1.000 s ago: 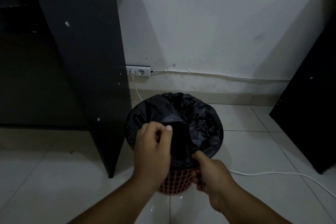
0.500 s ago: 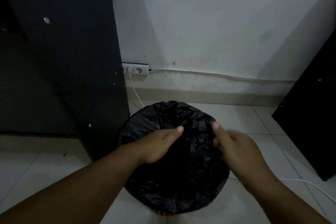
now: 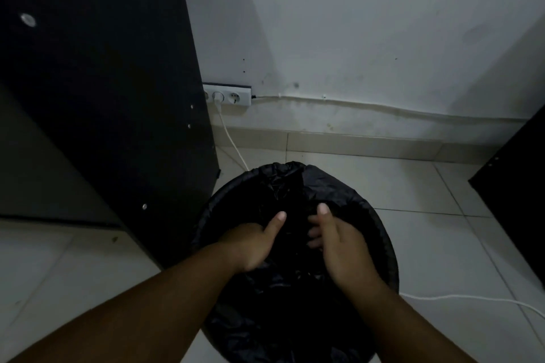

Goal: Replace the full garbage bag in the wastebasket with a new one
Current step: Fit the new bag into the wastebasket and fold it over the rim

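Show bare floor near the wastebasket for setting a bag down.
Free: pale tiled floor right of the black plastic garbage bag, between skirting, black right panel and white cable; also near left, before the black desk panel. Crowded: between that panel and bag.

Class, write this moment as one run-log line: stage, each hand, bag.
stage: bag handling | left hand: inside garbage bag, fingers hidden | right hand: pinches bag fold | bag: mouth spread open

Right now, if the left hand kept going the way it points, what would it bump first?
Probably the black garbage bag: the left hand points forward and down into its crumpled folds, just past the thumb. It is dark, so depth is unsure.
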`<action>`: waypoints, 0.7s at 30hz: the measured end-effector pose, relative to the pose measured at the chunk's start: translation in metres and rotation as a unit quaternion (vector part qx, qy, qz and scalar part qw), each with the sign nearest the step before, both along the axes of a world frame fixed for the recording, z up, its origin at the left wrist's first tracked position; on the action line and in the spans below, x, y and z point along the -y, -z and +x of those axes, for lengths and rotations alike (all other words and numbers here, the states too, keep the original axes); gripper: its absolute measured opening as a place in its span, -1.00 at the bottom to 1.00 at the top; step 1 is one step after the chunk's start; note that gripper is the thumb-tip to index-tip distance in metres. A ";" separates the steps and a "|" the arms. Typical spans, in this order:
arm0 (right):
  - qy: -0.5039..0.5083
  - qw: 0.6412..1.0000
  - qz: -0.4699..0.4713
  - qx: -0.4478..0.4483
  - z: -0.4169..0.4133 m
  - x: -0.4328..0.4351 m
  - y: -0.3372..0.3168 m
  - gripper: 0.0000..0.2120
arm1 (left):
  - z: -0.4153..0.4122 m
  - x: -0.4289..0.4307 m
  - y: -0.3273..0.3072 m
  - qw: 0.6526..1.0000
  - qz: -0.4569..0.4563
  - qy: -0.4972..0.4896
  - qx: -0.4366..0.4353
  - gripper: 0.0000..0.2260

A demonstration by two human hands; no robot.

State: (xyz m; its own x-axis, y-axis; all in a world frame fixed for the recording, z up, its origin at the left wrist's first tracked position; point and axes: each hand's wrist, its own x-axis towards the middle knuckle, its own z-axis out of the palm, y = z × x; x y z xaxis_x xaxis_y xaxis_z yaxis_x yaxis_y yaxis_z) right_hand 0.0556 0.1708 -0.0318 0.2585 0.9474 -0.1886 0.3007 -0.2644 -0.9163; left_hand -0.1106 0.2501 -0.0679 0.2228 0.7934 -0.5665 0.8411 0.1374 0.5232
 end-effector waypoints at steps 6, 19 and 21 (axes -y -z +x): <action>0.061 0.908 0.068 0.409 0.044 0.011 -0.002 -0.70 | 0.025 0.024 -0.013 0.993 0.098 0.004 0.066 -0.28; 0.130 0.961 0.057 0.237 0.046 0.078 0.023 -0.83 | 0.045 0.061 0.042 0.990 -0.139 -0.019 -0.031 0.06; 0.133 0.963 0.058 0.226 0.046 0.079 0.026 -0.83 | 0.045 0.062 0.048 0.994 -0.094 0.007 -0.054 -0.03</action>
